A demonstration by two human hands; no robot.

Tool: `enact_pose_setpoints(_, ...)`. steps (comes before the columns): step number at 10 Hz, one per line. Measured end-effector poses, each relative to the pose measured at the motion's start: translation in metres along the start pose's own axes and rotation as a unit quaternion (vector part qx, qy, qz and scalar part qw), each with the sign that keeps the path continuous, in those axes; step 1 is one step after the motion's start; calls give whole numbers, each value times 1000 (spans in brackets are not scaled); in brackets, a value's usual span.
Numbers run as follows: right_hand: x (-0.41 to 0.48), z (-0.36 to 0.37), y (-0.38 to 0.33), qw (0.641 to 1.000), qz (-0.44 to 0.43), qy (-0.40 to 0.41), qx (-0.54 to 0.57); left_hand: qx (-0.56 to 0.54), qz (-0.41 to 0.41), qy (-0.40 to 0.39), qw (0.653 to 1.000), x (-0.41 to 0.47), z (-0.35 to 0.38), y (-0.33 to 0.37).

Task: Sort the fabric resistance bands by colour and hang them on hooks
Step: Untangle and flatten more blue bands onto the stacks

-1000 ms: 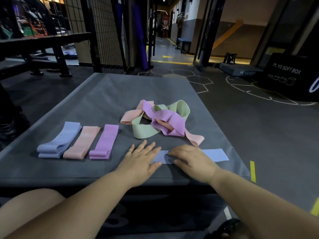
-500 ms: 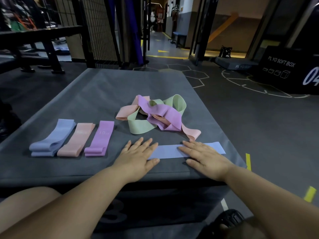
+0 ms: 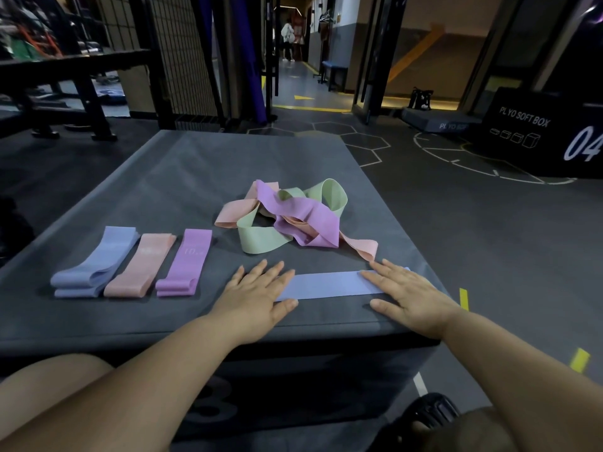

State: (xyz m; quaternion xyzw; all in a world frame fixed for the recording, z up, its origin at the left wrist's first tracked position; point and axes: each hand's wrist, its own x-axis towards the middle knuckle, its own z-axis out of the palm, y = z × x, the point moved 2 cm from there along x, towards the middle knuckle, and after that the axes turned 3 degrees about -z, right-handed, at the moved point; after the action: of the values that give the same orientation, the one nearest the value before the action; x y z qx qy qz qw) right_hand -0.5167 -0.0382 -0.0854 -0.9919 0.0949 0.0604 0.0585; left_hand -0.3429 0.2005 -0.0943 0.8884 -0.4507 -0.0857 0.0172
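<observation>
Band [image 3: 329, 284], pale blue, pinned flat under 2 spread palms: left hand [image 3: 257, 296] on 1 end, right hand [image 3: 406, 293] on other, fingers straight, nothing grasped. Risks: crooked fold on lifting 1 palm early; snag on tangled pile [image 3: 313, 223] just beyond fingertips.

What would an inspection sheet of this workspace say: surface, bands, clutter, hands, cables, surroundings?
Surface: grey padded box top, carrying every band.
Job's things: folded blue band, folded pink band and folded purple band side by side at left; tangled pile of green, pink and purple bands behind; flat blue band by the near edge. No hooks seen.
Clutter: nothing seen.
Hands: left hand and right hand flat, each pressing one end of the flat blue band.
Cables: nothing seen.
Surroundings: black plyo soft box at right, wire mesh panel behind, a person far down the corridor.
</observation>
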Motion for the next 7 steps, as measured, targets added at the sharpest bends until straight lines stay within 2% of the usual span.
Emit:
enact_pose_setpoints(3,2,-6,-5,1000,19,1,6,-3,-1,-5,1000,0,-1,0)
enact_pose_setpoints(4,6,-12,-8,998,15,62,-14,-25,-1,-1,1000,0,-3,0)
enact_pose_setpoints(5,12,-24,-22,987,0,157,-22,-84,-14,19,996,0,-9,-1)
enact_pose_setpoints(6,22,-32,-41,981,-25,191,-3,-118,-68,91,986,-2,-18,-7)
enact_pose_setpoints(7,34,-35,-62,979,-52,193,26,-81,-128,126,980,-7,-25,-14)
